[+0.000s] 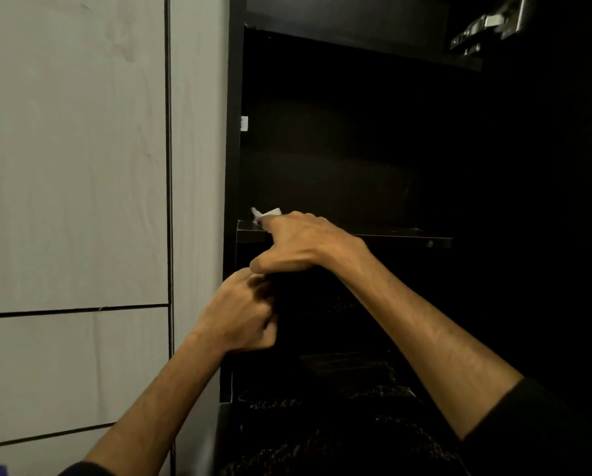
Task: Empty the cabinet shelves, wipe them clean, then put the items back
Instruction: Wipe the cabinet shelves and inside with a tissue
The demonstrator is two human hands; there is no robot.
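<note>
A dark open cabinet fills the right of the head view. Its black shelf (397, 237) runs across at mid height and looks bare. My right hand (298, 240) lies palm down on the shelf's left front corner, pressing a small white wipe (270, 212) whose edge peeks out past my fingertips. My left hand (243, 312) is below it, fingers curled shut against the cabinet's left side at the front of the compartment under the shelf; whether it grips anything is hidden in the dark.
Light wood-grain panels (75, 166) with dark seams cover the left. A metal door hinge (487, 25) sits at top right. A small white peg (244, 123) is on the cabinet's left wall. Dark patterned fabric items (339, 438) lie in the lower compartments.
</note>
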